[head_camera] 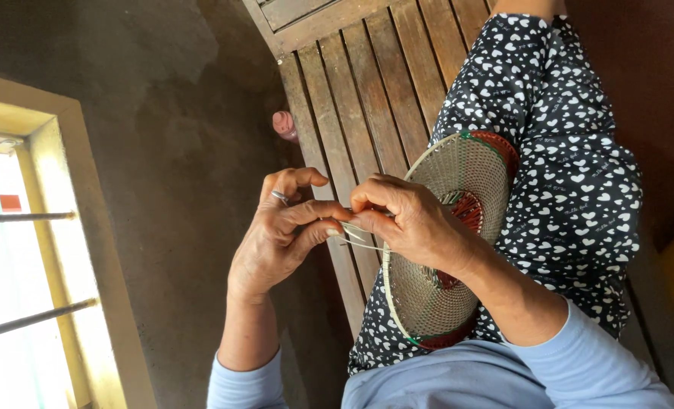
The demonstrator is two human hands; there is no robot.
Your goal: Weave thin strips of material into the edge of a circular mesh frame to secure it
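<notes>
At the bottom of the frame, two pale blue sleeves (579, 356) lead up to the hands, which meet in the middle of the picture. The left hand (280, 235), with a ring (279, 196) on one finger, is curled nearly closed, its thumb and fingertips pinching thin pale strands (352, 235). The right hand (412, 220) is also bent close, fingertips pressed on the same strands where they meet the rim of a round woven basket piece (458, 227).

It looks like a weaving or stitching step at the edge of the disc. Drawing the strand snug would call for a firm pinch from one hand while the other steadies the rim.

The basket piece rests on the person's lap, right of centre, tilted on edge against a dark skirt with white hearts (572, 174). It is a tightly coiled, pale tan disc with a light rim, a dark red border at its upper right and lower edges, and red work showing near its middle.

Beyond lie a slatted wooden bench (367, 83), a dark floor (162, 113), toes (284, 126) beside the bench, and a bright barred window (26, 265) at the left edge.
</notes>
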